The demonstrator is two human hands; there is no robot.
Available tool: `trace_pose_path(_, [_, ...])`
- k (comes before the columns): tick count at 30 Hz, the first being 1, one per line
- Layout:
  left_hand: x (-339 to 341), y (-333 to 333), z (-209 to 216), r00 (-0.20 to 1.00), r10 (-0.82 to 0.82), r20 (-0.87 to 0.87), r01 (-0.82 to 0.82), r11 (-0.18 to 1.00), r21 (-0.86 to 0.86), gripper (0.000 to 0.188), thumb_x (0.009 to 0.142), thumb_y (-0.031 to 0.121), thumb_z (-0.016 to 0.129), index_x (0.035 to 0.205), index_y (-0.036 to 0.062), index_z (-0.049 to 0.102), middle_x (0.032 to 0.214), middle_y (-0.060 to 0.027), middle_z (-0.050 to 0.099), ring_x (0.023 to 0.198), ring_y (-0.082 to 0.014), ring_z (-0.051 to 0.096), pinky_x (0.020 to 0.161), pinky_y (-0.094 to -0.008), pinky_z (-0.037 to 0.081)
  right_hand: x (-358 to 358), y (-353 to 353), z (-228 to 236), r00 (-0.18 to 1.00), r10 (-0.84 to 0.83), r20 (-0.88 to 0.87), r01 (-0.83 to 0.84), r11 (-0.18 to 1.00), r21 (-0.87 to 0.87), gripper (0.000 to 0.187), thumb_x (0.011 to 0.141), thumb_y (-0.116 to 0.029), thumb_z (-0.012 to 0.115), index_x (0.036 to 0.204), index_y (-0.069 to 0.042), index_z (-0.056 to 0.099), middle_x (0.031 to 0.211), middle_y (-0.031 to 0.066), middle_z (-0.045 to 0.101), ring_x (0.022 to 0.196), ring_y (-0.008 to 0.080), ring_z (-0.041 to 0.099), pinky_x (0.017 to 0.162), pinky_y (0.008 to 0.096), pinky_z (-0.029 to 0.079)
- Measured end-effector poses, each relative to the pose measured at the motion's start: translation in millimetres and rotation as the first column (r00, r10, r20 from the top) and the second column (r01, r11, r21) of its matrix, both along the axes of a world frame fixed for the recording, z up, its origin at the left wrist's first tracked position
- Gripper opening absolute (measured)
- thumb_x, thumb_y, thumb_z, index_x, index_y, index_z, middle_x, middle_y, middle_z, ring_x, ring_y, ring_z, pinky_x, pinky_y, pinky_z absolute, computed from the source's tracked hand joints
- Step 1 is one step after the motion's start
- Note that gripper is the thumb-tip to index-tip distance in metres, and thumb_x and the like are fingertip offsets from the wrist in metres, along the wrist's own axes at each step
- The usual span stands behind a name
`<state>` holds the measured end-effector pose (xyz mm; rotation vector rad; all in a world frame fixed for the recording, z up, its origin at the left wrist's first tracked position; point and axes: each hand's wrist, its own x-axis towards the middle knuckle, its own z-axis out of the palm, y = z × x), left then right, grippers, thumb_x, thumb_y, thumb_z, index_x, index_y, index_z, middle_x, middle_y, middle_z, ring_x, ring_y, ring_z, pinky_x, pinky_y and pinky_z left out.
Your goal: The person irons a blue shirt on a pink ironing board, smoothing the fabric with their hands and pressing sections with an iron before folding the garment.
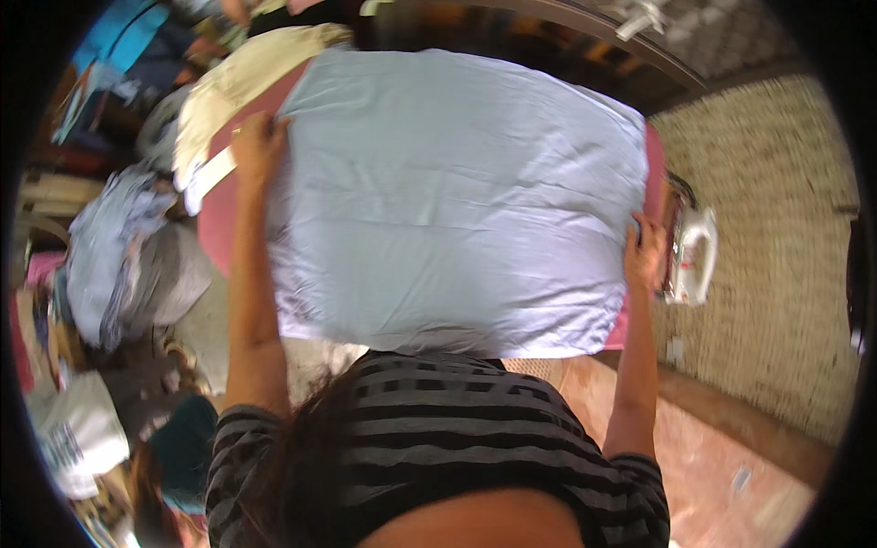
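Note:
A light blue cloth [411, 201], lightly creased, lies spread over an ironing board with a dull red cover [217, 239]. Its near edge hangs close to my body. At the cloth's upper left edge, my left hand [260, 146] is closed on the fabric, a ring on one finger. My right hand [646, 248] is closed on the right edge, lower down, its fingers curled at the cloth's border. Just beyond it, past the board's right side, is an iron [696, 256] with a white handle.
Pale yellow cloth [247, 78] and a white strip [214, 172] lie at the board's left end. Heaped clothes [114, 256] and a white bag [87, 434] crowd the left. A woven mat [767, 237] covers the right side. Behind the board runs a dark wooden frame [566, 36].

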<state>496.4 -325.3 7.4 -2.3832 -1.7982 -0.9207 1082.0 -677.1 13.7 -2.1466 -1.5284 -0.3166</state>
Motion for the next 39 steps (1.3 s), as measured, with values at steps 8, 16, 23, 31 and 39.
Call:
trace_pose_path(8, [78.2, -70.1, 26.6, 0.979, -0.197, 0.047, 0.194, 0.978, 0.072, 0.034, 0.086, 0.038, 0.072, 0.101, 0.0081, 0.066, 0.103, -0.0131, 0.063, 0.097, -0.0346, 0.06, 0.076, -0.0471, 0.046, 7.8, -16.2, -6.1, 0.999, -0.001, -0.048, 0.004, 0.998, 0.069, 0.03, 0.086, -0.014, 0.071, 0.116, -0.012, 0.069, 0.111, 0.0125, 0.058, 0.108, 0.0312, 0.055, 0.094, 0.0415, 0.043])
trace_pose_path(16, [116.3, -148.3, 15.4, 0.956, -0.29, 0.032, 0.286, 0.953, 0.095, 0.021, 0.082, 0.024, 0.077, 0.093, 0.0096, 0.066, 0.092, -0.0088, 0.06, 0.088, -0.0302, 0.054, 0.075, -0.0418, 0.043, 1.5, -16.5, 2.1, 0.996, 0.045, -0.073, -0.044, 0.999, 0.007, 0.034, 0.088, -0.01, 0.066, 0.121, -0.012, 0.068, 0.116, 0.0138, 0.056, 0.111, 0.0315, 0.054, 0.098, 0.0415, 0.042])
trace_pose_path(23, [98.9, -126.9, -0.9, 0.929, -0.318, 0.187, 0.321, 0.947, 0.012, 0.019, 0.087, 0.016, 0.074, 0.086, 0.005, 0.058, 0.077, -0.0125, 0.059, 0.071, -0.0323, 0.057, 0.065, -0.0425, 0.044, 8.4, -23.6, 6.5, 0.99, 0.074, -0.124, -0.08, 0.996, -0.044, 0.04, 0.086, -0.009, 0.066, 0.126, -0.016, 0.065, 0.124, 0.0135, 0.055, 0.112, 0.0327, 0.053, 0.099, 0.0422, 0.042])
trace_pose_path(31, [131.4, -127.2, 34.7, 0.946, -0.265, -0.185, 0.303, 0.927, 0.22, 0.021, 0.083, 0.012, 0.075, 0.099, 0.0067, 0.062, 0.09, -0.013, 0.064, 0.084, -0.0341, 0.061, 0.071, -0.0428, 0.047, 9.6, -29.3, 1.3, 0.992, 0.107, -0.065, -0.109, 0.993, -0.034, 0.042, 0.088, -0.015, 0.062, 0.13, -0.019, 0.062, 0.133, 0.0065, 0.051, 0.11, 0.031, 0.051, 0.098, 0.0444, 0.039])
trace_pose_path(39, [294.7, -240.1, 24.0, 0.688, -0.715, 0.124, 0.709, 0.699, 0.092, 0.022, 0.078, 0.012, 0.075, 0.099, 0.0071, 0.068, 0.103, -0.0074, 0.063, 0.095, -0.0306, 0.059, 0.081, -0.0404, 0.048, 10.6, -28.6, -5.2, 0.988, 0.136, -0.071, -0.134, 0.991, 0.032, 0.04, 0.087, -0.017, 0.064, 0.127, -0.02, 0.063, 0.131, 0.0049, 0.052, 0.111, 0.0309, 0.051, 0.097, 0.0461, 0.039])
